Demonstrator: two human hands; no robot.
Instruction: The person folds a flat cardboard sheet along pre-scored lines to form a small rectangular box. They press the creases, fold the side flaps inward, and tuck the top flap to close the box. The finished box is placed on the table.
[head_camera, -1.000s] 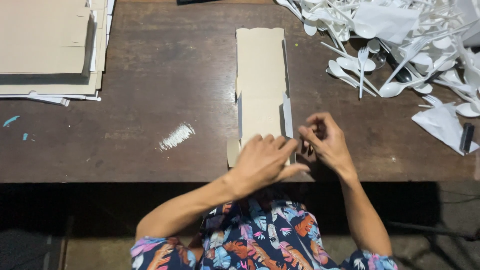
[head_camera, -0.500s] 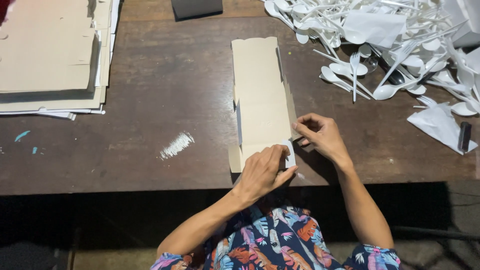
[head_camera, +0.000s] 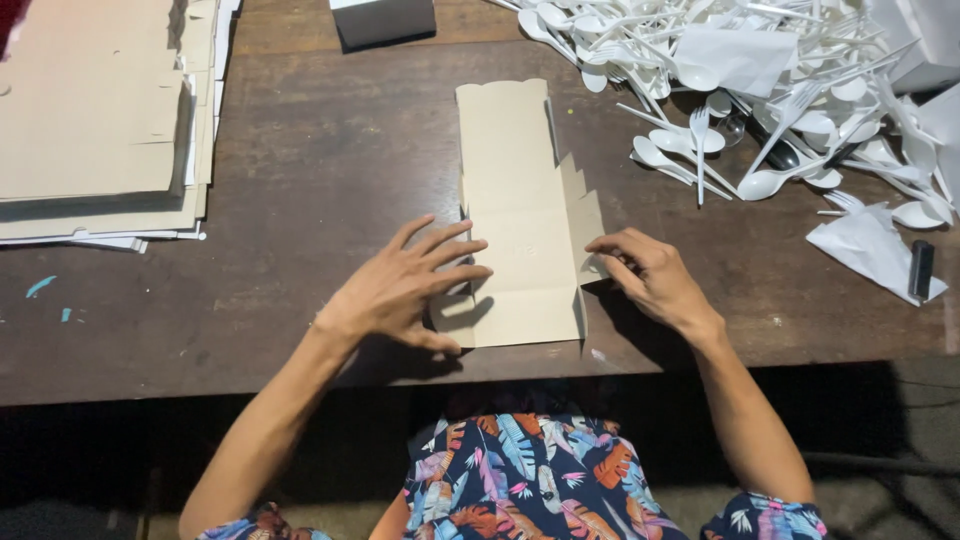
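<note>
A flat tan paper bag (head_camera: 520, 190) lies lengthwise on the dark wooden table (head_camera: 300, 200), its near end by the front edge. My left hand (head_camera: 405, 285) rests on the bag's lower left edge with fingers spread, pressing it down. My right hand (head_camera: 645, 275) pinches the bag's lower right edge where a side fold sticks out.
A stack of flat tan paper bags (head_camera: 95, 120) sits at the far left. A heap of white plastic spoons and forks (head_camera: 760, 80) covers the far right, with a white napkin (head_camera: 870, 250) and a small black object (head_camera: 921, 268) beside it. A grey box (head_camera: 382, 18) stands at the back.
Both hands have moved apart from the bag's lower right corner. The left hand now lies flat on the left edge and the right grips the right edge. The bag lies more spread out.
</note>
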